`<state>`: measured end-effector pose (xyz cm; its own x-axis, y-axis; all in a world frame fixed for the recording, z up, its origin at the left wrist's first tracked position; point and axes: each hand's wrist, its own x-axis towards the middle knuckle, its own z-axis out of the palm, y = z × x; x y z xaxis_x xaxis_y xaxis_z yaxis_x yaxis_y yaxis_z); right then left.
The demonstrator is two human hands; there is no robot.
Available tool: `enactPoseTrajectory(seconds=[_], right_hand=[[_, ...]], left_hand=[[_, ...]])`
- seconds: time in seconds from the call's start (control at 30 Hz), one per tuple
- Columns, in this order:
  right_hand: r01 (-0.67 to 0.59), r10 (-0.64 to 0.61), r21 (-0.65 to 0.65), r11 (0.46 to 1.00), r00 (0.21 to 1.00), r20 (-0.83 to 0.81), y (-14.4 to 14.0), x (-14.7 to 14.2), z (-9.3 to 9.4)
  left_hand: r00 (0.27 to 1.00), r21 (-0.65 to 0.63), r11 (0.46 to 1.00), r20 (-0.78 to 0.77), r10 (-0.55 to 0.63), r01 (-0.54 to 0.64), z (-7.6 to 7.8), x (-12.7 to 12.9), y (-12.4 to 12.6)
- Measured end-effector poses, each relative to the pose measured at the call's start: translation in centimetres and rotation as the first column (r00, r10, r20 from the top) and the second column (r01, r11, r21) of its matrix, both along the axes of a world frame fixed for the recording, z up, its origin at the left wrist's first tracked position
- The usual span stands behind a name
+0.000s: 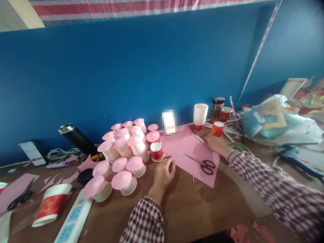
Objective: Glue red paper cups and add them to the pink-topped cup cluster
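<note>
My left hand rests on the brown table with its fingers curled. A dark pointed tip shows at its fingertips; what it belongs to is hidden. Just beyond stands a short red paper cup with a white inside. My right hand reaches forward at the edge of a pink paper sheet, right against another red paper cup; whether it grips the cup is unclear. A thin white stick lies by its fingertips. Scissors with dark handles lie on the sheet between my hands.
Several cups topped with pink paper discs stand left. Stacked white cups and a lidded jar stand behind. A power strip, a red-banded cup and a black flask are left; a plastic bag and glue gun right.
</note>
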<state>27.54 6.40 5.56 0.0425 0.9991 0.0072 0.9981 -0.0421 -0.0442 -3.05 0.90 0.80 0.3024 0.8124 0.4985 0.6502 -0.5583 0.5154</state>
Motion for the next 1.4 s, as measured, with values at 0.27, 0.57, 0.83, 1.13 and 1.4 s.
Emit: enactPoseTrajectory(seconds=[0.27, 0.57, 0.83, 1.13, 1.4], right_hand=[[-0.142, 0.144, 0.104, 0.984, 0.989, -0.017, -2.9, -1.7, -0.2], [-0.41, 0.442, 0.181, 0.894, 0.873, -0.206, -8.5, -5.0, -3.5], [-0.33, 0.356, 0.196, 0.923, 0.927, -0.118, -8.0, -3.7, -3.7], [-0.322, 0.358, 0.229, 0.919, 0.923, -0.14, -7.5, -1.7, -4.1], [-0.422, 0.465, 0.255, 0.87, 0.874, -0.139, -9.7, -4.8, -4.3]], left_hand=[[0.994, -0.078, 0.993, -0.056, -0.093, 0.089, 0.5, 0.3, -0.3], [0.951, -0.081, 0.955, -0.097, -0.293, 0.286, 0.5, 0.8, -0.8], [0.926, -0.092, 0.954, -0.23, -0.301, 0.287, 0.7, 0.9, -1.3], [0.91, -0.03, 0.976, -0.357, -0.212, 0.216, 0.8, 3.4, -2.5], [0.849, -0.091, 0.967, -0.463, -0.253, 0.239, 0.4, 4.4, -3.5]])
